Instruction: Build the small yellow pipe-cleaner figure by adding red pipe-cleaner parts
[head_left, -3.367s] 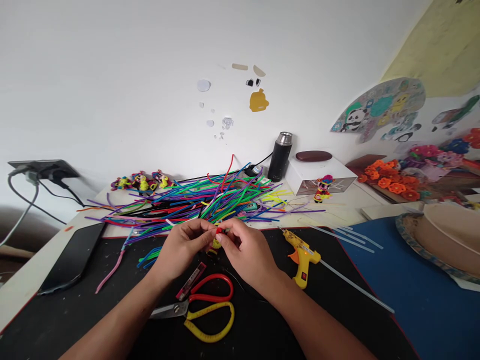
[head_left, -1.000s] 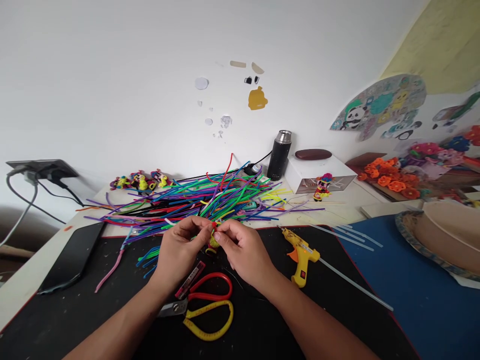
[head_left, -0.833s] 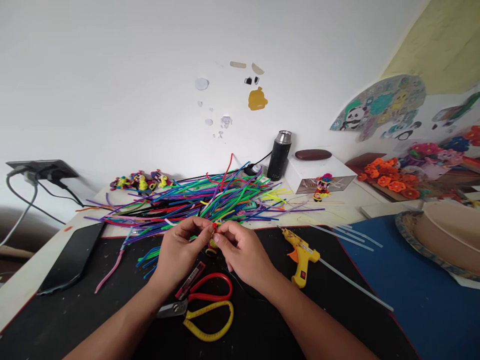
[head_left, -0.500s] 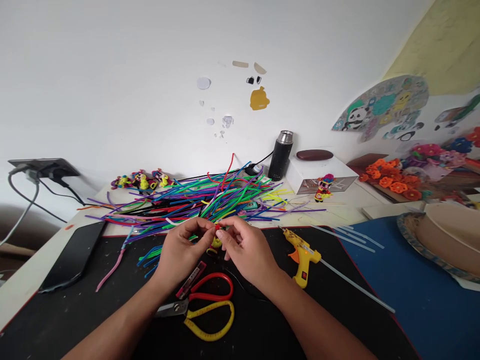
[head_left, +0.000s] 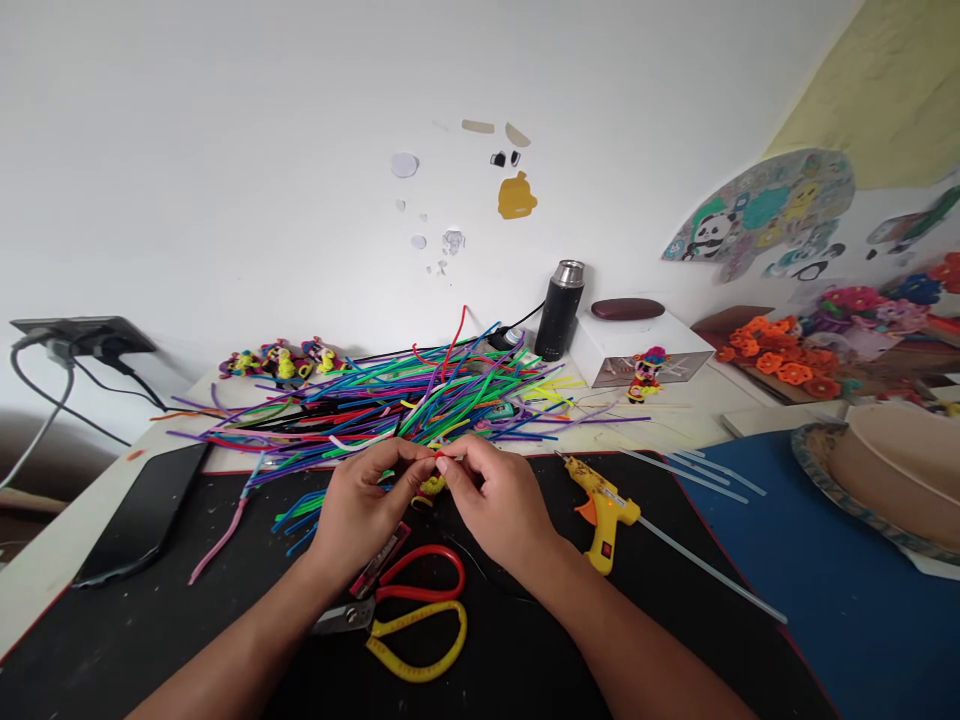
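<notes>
My left hand and my right hand meet above the black mat, thumbs and forefingers pinched together. Between their fingertips is a small red fuzzy piece, seemingly pipe cleaner, mostly covered by the fingers. Just below and behind it shows part of a small yellow and dark figure, partly hidden by my hands. Scissors with one red and one yellow handle lie nearer to me. A small red box with lettering is beside my left wrist. To the right of my right hand rests a yellow glue gun.
Behind my hands spreads a heap of colourful pipe cleaners. A phone lies left. Finished-looking figures, a black flask and a white box stand along the wall. Clear glue sticks and a bowl are right.
Both hands keep their pinch on the red piece, which shows less between the fingertips now. The whole view has shifted very slightly; the objects on the table stay put.
</notes>
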